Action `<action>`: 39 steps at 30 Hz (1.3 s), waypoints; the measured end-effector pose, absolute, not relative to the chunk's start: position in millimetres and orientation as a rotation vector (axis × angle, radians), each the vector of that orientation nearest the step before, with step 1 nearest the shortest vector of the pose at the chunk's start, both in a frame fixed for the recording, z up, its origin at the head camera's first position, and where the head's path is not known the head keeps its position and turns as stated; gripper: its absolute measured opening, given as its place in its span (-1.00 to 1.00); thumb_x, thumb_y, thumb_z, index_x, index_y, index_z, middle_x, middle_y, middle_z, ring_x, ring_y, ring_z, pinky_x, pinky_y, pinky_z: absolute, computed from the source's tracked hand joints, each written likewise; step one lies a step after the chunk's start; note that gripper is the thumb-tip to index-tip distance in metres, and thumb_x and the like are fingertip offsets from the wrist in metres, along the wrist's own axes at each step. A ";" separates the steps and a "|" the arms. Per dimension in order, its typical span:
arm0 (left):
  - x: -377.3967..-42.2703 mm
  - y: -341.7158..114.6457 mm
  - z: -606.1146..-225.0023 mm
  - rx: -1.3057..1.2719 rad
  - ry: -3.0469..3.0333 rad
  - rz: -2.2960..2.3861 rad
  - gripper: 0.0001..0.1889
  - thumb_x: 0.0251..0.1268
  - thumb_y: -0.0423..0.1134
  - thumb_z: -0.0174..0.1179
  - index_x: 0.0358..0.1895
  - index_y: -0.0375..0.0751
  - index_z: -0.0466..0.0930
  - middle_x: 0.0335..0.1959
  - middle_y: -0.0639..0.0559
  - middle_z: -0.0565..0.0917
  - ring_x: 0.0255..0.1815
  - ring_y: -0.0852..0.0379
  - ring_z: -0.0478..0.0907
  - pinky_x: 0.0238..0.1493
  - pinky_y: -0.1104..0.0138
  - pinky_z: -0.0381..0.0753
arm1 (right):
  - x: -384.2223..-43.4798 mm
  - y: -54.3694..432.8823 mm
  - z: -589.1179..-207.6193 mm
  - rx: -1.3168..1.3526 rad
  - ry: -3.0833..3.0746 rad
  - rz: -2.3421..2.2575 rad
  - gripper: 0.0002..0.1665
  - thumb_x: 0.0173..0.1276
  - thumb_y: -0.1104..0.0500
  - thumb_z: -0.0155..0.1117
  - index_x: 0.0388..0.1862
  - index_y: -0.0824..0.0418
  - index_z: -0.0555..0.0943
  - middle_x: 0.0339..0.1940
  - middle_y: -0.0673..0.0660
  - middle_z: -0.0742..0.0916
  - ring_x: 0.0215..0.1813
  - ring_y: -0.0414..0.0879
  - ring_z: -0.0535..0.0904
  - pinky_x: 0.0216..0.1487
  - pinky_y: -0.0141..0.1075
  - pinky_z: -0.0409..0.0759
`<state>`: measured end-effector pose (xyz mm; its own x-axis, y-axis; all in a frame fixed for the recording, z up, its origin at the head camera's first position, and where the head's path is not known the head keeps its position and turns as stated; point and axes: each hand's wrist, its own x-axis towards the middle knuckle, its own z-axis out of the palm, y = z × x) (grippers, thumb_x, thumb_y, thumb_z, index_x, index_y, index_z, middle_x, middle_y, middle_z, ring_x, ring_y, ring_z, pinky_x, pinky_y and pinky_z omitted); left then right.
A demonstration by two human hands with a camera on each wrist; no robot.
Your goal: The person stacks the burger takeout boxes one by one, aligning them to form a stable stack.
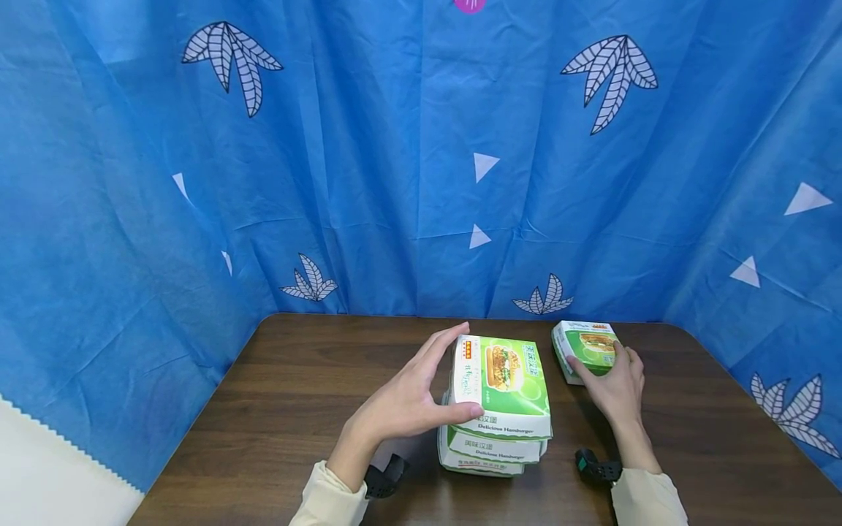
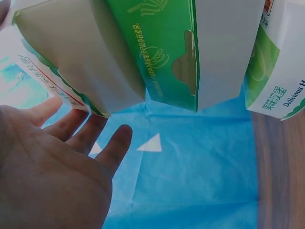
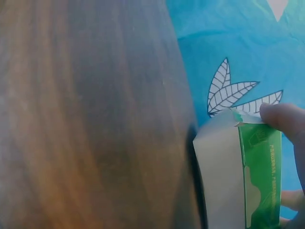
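Your left hand [image 1: 408, 398] grips the top box [image 1: 505, 376] of the stack [image 1: 493, 447]; apart from it, your right hand [image 1: 617, 387] pinches a lone box [image 1: 590, 345] beyond the stack's right side.

My left hand [image 1: 406, 402] spreads beside a stack of burger boxes [image 1: 506, 409], thumb at the top one's near left corner. Far right on the table [image 1: 276, 402], my right hand [image 1: 618, 389] grips another box [image 1: 588, 340] near a blue curtain [image 1: 408, 168].

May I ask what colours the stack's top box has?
The top box is mainly green and white, best seen in the head view.
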<state>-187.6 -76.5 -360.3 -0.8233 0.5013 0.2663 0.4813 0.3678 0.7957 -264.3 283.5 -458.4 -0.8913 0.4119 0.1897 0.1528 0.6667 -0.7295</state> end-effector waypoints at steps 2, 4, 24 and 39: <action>-187.5 -76.4 -360.0 0.923 2.581 1.485 0.02 0.14 0.25 0.44 0.57 0.64 -0.07 0.59 0.46 0.09 0.57 0.21 0.13 0.48 -0.20 0.28 | -264.4 283.6 -457.3 -0.447 -2.553 1.070 0.29 0.31 -0.15 0.44 0.66 0.44 -0.08 0.59 0.54 0.03 0.55 0.50 -0.04 0.46 0.42 0.08; -187.7 -76.1 -359.6 0.918 2.582 1.482 0.01 0.14 0.26 0.44 0.57 0.64 -0.07 0.60 0.46 0.09 0.58 0.20 0.13 0.48 -0.21 0.28 | -264.3 283.7 -456.9 -0.451 -2.553 1.076 0.30 0.31 -0.16 0.44 0.66 0.43 -0.10 0.59 0.53 0.04 0.55 0.48 -0.04 0.46 0.41 0.10; -186.1 -76.4 -360.9 0.898 2.599 1.468 0.00 0.15 0.27 0.43 0.57 0.65 -0.07 0.61 0.47 0.06 0.58 0.20 0.13 0.47 -0.23 0.29 | -260.9 280.4 -441.9 -0.416 -2.485 1.076 0.25 0.32 -0.19 0.44 0.67 0.37 -0.02 0.58 0.50 0.13 0.53 0.42 0.06 0.43 0.37 0.19; -186.4 -77.5 -360.6 0.905 2.582 1.489 0.00 0.15 0.25 0.44 0.56 0.65 -0.06 0.60 0.48 0.07 0.59 0.21 0.10 0.48 -0.23 0.27 | -255.1 274.5 -419.8 -0.401 -2.473 1.062 0.23 0.35 -0.29 0.35 0.68 0.33 0.00 0.61 0.45 0.12 0.54 0.42 0.07 0.44 0.39 0.17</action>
